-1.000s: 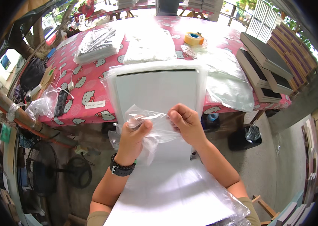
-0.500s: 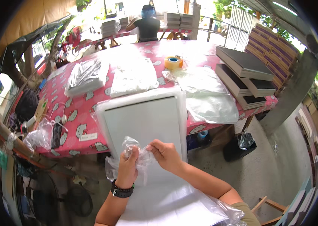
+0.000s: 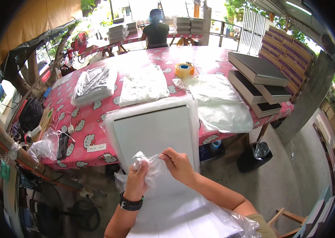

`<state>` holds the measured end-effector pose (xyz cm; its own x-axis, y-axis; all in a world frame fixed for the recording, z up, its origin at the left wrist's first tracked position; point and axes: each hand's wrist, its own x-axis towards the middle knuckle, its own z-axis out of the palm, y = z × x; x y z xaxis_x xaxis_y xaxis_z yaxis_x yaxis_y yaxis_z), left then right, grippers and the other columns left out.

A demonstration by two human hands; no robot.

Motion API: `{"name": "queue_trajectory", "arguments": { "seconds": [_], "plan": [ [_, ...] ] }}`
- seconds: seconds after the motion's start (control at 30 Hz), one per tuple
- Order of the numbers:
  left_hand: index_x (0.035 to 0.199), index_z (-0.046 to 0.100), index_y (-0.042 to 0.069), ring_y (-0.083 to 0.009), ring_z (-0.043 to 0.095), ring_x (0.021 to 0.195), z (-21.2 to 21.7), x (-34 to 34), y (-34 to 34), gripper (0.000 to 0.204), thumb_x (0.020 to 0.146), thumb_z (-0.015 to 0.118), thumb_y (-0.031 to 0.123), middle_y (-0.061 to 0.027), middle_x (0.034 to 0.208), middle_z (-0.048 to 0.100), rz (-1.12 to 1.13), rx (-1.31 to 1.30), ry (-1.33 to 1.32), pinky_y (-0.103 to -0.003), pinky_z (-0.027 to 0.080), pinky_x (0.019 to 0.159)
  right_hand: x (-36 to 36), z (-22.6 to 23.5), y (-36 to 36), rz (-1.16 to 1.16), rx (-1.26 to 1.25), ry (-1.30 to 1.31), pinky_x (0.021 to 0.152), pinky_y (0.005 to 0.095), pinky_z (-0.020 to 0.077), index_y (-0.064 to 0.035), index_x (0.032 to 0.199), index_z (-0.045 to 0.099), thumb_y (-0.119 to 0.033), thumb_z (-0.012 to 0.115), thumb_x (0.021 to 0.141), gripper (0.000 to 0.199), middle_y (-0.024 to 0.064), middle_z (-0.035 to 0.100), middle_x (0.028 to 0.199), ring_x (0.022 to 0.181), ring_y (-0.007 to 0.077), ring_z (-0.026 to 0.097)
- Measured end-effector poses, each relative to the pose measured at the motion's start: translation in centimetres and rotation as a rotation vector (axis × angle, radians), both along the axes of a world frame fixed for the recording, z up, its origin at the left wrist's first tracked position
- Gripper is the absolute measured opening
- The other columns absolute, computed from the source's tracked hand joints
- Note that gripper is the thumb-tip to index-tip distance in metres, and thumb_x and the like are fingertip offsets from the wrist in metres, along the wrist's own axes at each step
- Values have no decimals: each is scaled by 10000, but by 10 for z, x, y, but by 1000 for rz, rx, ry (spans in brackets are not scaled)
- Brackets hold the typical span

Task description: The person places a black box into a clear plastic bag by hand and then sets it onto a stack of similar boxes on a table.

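Crumpled clear plastic film (image 3: 150, 162) is stretched between my hands. My left hand (image 3: 137, 179), with a black watch and beaded bracelet at the wrist, is closed round the bunched part. The fingertips of my right hand (image 3: 178, 164) pinch the film's other end. Behind and below them is a large, flat grey-white panel (image 3: 155, 133) with a dark strip near its far edge. Clear plastic surrounds it, and its far end rests over the table edge. White sheeting (image 3: 183, 222) and more clear plastic lie across my lap.
The pink patterned table (image 3: 82, 131) holds plastic-wrapped packs (image 3: 94, 85), clear bags (image 3: 221, 101), a tape roll (image 3: 184, 70) and stacked black-covered boxes (image 3: 258, 69). A black bin (image 3: 254, 156) stands right of the table, a fan (image 3: 86, 214) lower left. A person (image 3: 155, 33) sits at the far table.
My right hand has moved slightly right, drawing the film a little longer between my hands. The whole view has shifted slightly. The far person's left arm has lowered.
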<state>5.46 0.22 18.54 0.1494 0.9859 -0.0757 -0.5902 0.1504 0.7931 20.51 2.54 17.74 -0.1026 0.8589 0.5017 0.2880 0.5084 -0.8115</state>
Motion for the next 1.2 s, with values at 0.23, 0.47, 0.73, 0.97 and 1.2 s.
{"name": "queue_trajectory", "arguments": {
  "seconds": [0.23,0.47,0.73,0.97,1.2],
  "plan": [
    [878,542,31,-130,542,718,-40,-71,16,271,789,613,277,-37,773,571,-211,189,33,-251,424,649,55,39,4,997,-496,1382,394,206,397,-80,809,514,-250,419,893,212,35,551,659,570,122,538],
    [1052,458,-4,-135,518,600,38,-29,-8,469,732,672,263,-72,761,556,415,873,1066,-262,430,596,14,65,-25,505,-362,104,410,180,374,-19,831,531,-109,518,843,92,28,546,611,458,65,500],
    [958,526,44,-192,546,618,32,-59,-34,317,852,459,335,-106,785,577,-162,198,-159,-338,436,572,40,57,-26,1214,-691,-241,499,217,408,20,827,572,-97,622,775,138,34,585,636,561,66,515],
    [916,576,23,-183,543,694,-31,-80,-30,461,845,414,448,-65,786,571,160,135,115,-326,447,663,71,1,-17,813,-357,931,729,426,446,41,989,534,-438,426,851,510,164,561,908,852,285,551],
    [907,529,12,-137,490,588,-2,-86,-20,410,812,510,410,-68,810,561,307,-8,-381,-295,447,588,86,-16,-9,1239,-886,354,637,301,461,75,921,574,-295,652,717,429,111,607,794,698,176,580]
  ]
}}
